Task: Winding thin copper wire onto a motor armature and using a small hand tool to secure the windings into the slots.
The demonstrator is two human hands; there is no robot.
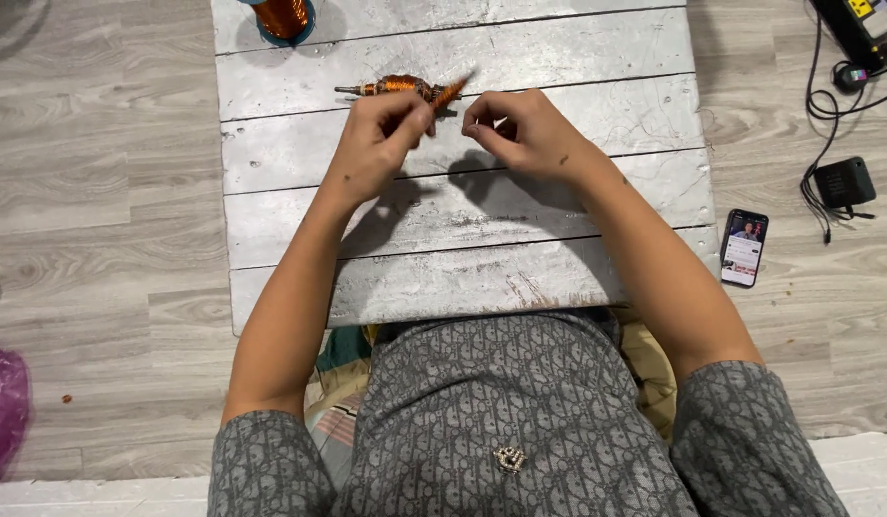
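Copper-wound figure (398,87) on silver board (558,57), mid-wrapping. Left hand (381,139) pinching orange piece (449,93) beside it; right hand (515,129) fingers pinched, contents indiscernible. Next, likely: steady tension, fine placement.

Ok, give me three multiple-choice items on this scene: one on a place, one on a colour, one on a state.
1. Where does the phone lie?
A. On the floor, right of the board
B. On the board
C. In the lap

2. What colour is the wire on the spool?
A. Blue
B. Copper-orange
C. White

3. What is the left hand doing?
A. Lying flat
B. Hanging off the board
C. Pinching a small orange piece

Answers: 1 A, it rests on grey planks beside the board. 2 B, the coil shines copper. 3 C, fingertips close on the orange piece.
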